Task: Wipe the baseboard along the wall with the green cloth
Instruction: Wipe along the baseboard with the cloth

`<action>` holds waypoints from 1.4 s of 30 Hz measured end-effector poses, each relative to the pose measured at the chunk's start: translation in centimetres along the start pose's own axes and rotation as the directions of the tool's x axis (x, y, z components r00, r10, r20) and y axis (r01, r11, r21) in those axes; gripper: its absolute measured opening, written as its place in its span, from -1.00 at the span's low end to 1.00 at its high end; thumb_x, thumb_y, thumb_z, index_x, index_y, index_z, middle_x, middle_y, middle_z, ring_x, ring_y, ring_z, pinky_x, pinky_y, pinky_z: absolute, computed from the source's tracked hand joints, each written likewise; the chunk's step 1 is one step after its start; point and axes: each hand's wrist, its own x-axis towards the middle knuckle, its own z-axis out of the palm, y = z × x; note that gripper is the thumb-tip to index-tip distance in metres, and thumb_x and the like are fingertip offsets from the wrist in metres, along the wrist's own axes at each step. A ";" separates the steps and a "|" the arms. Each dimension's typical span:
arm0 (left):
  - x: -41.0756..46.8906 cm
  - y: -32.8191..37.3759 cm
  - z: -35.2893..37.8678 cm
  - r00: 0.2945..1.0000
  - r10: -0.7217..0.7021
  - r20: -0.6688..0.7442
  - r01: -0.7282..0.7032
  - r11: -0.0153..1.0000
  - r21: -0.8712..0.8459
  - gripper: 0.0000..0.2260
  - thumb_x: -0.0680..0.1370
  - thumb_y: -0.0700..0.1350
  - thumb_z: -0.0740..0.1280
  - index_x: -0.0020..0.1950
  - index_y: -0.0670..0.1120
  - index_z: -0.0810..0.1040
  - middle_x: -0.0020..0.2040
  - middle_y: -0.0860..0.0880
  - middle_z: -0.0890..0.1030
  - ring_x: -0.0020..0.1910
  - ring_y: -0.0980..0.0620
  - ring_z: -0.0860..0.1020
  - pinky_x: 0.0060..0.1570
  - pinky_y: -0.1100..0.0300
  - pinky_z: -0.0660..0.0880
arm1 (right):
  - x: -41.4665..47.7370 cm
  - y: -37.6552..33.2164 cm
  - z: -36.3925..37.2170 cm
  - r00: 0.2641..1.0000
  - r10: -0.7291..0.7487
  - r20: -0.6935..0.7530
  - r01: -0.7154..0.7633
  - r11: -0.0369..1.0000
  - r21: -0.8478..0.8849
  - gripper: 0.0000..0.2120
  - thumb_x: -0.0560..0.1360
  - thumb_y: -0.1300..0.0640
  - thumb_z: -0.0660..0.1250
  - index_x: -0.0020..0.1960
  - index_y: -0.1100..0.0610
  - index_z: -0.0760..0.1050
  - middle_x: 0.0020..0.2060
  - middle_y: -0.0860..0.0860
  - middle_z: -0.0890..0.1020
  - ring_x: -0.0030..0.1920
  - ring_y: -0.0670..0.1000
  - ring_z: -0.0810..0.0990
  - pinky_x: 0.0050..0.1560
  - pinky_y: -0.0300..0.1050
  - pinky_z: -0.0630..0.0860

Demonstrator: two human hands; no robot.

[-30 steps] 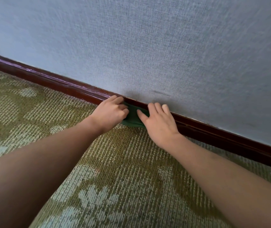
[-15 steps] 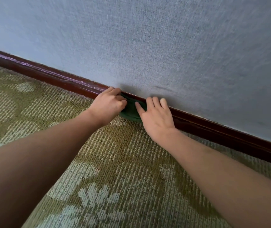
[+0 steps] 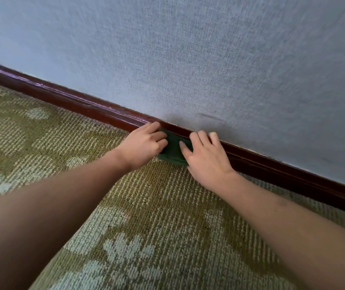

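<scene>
Left grip (image 3: pixel 144 143) holds the green cloth (image 3: pixel 172 151) against the baseboard (image 3: pixel 83 105), right grip (image 3: pixel 207 162) pressing flat; bunched, it may miss the top edge

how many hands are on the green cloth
2. The left hand grips the green cloth at its left end; the right hand presses its right end, both against the baseboard.

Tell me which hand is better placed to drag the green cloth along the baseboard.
Probably the left hand: its curled fingers grip the green cloth against the baseboard. The right hand only presses it with straight fingers.
</scene>
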 end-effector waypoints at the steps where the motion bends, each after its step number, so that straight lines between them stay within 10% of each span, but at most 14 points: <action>1: 0.0 0.2 0.0 1.000 -0.002 -0.007 0.002 1.000 -0.013 -0.90 0.28 -0.41 0.46 -0.28 -0.27 0.60 -0.23 -0.17 0.65 -0.18 -0.16 0.58 -0.15 0.07 0.57 | -0.2 0.2 -0.1 1.000 -0.009 0.000 0.009 1.000 0.012 -0.52 0.52 0.12 0.21 0.40 0.17 0.23 0.12 0.11 0.33 0.16 0.14 0.27 0.19 0.04 0.21; 9: 0.3 1.4 -0.7 1.000 0.005 -0.020 -0.005 1.000 -0.020 -0.88 0.28 -0.41 0.43 -0.21 -0.32 0.61 -0.14 -0.23 0.64 -0.14 -0.19 0.58 -0.19 0.06 0.59 | -1.2 1.7 0.1 1.000 -0.027 -0.009 0.028 0.994 0.104 -0.37 0.46 0.30 0.25 0.46 0.21 0.09 0.20 0.14 0.32 0.21 0.13 0.25 0.20 -0.03 0.21; 26: 1.0 3.6 -1.4 0.991 -0.099 0.091 0.096 0.995 0.037 -0.42 0.27 0.29 0.42 -0.21 -0.27 0.58 -0.17 -0.15 0.60 -0.13 -0.12 0.54 -0.07 0.05 0.55 | -2.2 1.5 -1.1 0.995 -0.027 -0.100 0.044 0.982 0.181 -0.58 0.40 0.31 0.28 0.21 0.15 0.27 0.09 0.13 0.39 0.13 0.14 0.33 0.12 -0.04 0.22; 33: 0.9 3.3 -0.9 0.998 -0.039 -0.054 0.043 0.996 0.078 -0.90 0.35 -0.23 0.43 -0.20 -0.23 0.59 -0.20 -0.16 0.60 -0.21 -0.11 0.54 -0.19 0.09 0.53 | -1.8 1.2 -1.4 0.991 -0.021 -0.134 0.045 0.984 0.175 -0.59 0.39 0.37 0.25 0.19 0.13 0.30 0.08 0.14 0.37 0.09 0.13 0.32 0.07 -0.05 0.21; 42: -0.1 2.2 -0.2 0.982 -0.081 -0.168 0.080 0.997 -0.013 -0.83 0.32 -0.42 0.28 -0.15 -0.28 0.58 -0.13 -0.23 0.60 -0.21 -0.18 0.54 -0.19 0.03 0.53 | -1.1 0.5 -1.1 0.993 -0.057 -0.108 0.075 0.982 0.175 -0.57 0.37 0.38 0.28 0.21 0.16 0.35 0.08 0.13 0.43 0.10 0.16 0.38 0.08 -0.01 0.27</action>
